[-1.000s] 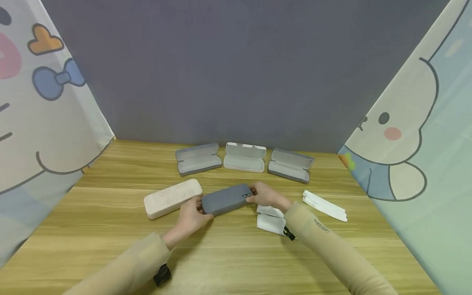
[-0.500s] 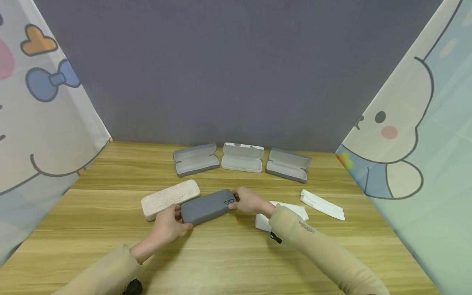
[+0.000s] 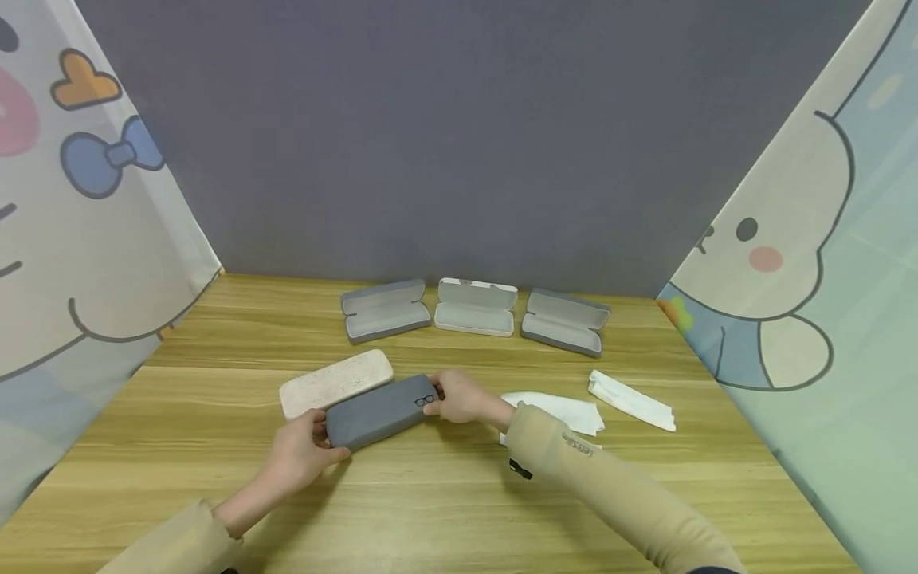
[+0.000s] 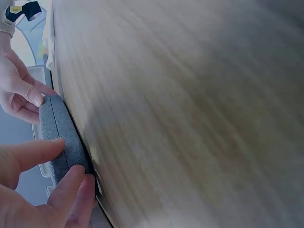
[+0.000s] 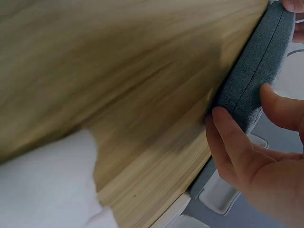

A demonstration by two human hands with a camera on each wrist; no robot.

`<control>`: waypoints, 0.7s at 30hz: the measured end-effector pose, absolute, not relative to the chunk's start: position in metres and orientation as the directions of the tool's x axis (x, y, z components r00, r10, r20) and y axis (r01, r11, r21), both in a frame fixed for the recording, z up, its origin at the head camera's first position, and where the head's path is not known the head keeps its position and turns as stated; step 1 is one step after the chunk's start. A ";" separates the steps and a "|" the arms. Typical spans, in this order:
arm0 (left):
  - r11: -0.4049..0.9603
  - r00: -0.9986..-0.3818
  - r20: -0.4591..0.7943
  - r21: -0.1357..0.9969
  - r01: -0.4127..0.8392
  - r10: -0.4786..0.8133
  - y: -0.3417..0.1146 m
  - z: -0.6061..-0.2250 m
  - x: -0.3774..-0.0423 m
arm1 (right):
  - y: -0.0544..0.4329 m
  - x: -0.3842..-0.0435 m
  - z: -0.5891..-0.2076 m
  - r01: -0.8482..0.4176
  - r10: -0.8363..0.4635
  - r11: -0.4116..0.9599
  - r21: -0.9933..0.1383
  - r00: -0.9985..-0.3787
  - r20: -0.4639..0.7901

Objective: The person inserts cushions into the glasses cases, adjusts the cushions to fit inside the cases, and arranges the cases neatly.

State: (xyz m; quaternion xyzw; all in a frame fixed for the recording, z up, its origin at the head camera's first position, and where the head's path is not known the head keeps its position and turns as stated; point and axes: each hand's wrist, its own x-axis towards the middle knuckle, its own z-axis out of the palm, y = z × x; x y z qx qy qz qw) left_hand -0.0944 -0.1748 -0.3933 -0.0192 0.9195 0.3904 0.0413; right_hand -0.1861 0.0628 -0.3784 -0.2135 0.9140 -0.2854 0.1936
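– Pinched at both ends: is that how the grey case [image 3: 380, 416] is held?

– Yes. Its left end is grasped by the left hand [image 3: 296, 454] and its right end by the right hand [image 3: 462, 397], beside the printed glasses [image 3: 425, 400].

– Where is it placed, with the pale case [image 3: 333, 383] taken as landmark?

– On the near right side of the pale case, roughly parallel to it. Whether the two are touching cannot be told, nor whether the table [image 3: 430, 518] is met by the underside.

– And around the pale case?

– Three cases with raised lids [image 3: 476, 317] are ranged beyond it and rightward; white cloths [image 3: 631, 401] are laid well to its right.

– Which step is in hand?

– Alignment of the closed grey case alongside the pale one, it would be judged.

– What is called for next?

– Probably a level hold, then an even release at both ends, so that the pale case is not nudged.
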 end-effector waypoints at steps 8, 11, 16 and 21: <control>0.699 -0.994 -0.111 0.710 -0.090 -0.016 -0.182 -0.393 -0.090 | 0.055 -0.185 -0.381 -0.253 -0.500 0.733 -0.631 -0.829 -0.249; 0.707 -0.994 -0.110 0.701 -0.091 -0.019 -0.183 -0.393 -0.089 | 0.054 -0.184 -0.381 -0.247 -0.505 0.723 -0.645 -0.826 -0.250; 0.712 -0.994 -0.104 0.697 -0.086 -0.019 -0.184 -0.393 -0.088 | 0.052 -0.183 -0.378 -0.237 -0.505 0.715 -0.658 -0.826 -0.251; 0.713 -0.995 -0.096 0.696 -0.081 -0.019 -0.184 -0.393 -0.088 | 0.053 -0.182 -0.377 -0.215 -0.502 0.701 -0.680 -0.826 -0.257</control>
